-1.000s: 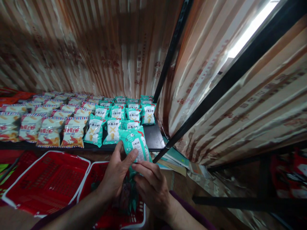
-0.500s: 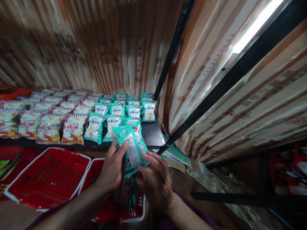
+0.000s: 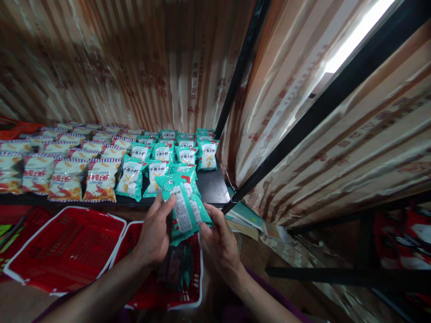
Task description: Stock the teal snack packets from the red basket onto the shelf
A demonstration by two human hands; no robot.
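A teal snack bag (image 3: 183, 211), its printed back toward me, is held between both hands above the front edge of the shelf. My left hand (image 3: 155, 231) grips its left side, thumb on the printed panel. At its lower right corner, my right hand (image 3: 220, 237) pinches the bag between thumb and fingers. Part of another teal bag seems to show behind its right side. Rows of teal and white bags (image 3: 130, 177) stand on the dark shelf (image 3: 215, 188), with white and orange bags (image 3: 101, 179) to their left.
Below the shelf are two red baskets with white rims, one at left (image 3: 74, 246) and one under my hands (image 3: 134, 233) with dark packets inside. A black diagonal post (image 3: 286, 143) crosses at right before pleated curtains (image 3: 188, 58).
My right hand has shifted from the bag's lower front to its right corner and now grips it there. The held bag is tilted slightly differently.
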